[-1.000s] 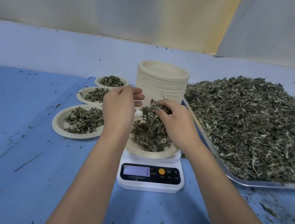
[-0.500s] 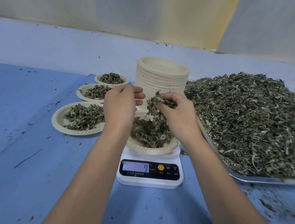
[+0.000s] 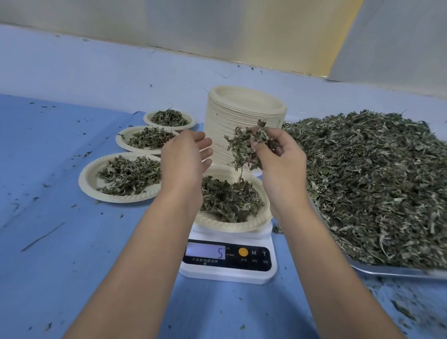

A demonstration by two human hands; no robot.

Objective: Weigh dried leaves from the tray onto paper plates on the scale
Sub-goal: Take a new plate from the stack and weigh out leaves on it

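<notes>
R grip (image 3: 280, 166) curled round leaf clump (image 3: 241, 148) above plate (image 3: 226, 225) on scale (image 3: 226, 273), L grip (image 3: 186, 161) slack, empty, at plate's left

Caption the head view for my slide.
Right hand holds dried leaves above the plate on the scale; open left hand hovers beside it.

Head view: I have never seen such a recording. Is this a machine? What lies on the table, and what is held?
No machine: a person wears the camera on the head, so you look down at their two bare hands. The right hand grips a clump of dried leaves above the paper plate on the white scale. The left hand hovers open beside it, holding nothing. Three filled plates lie to the left, a stack of empty plates behind, a heaped metal tray to the right.
</notes>
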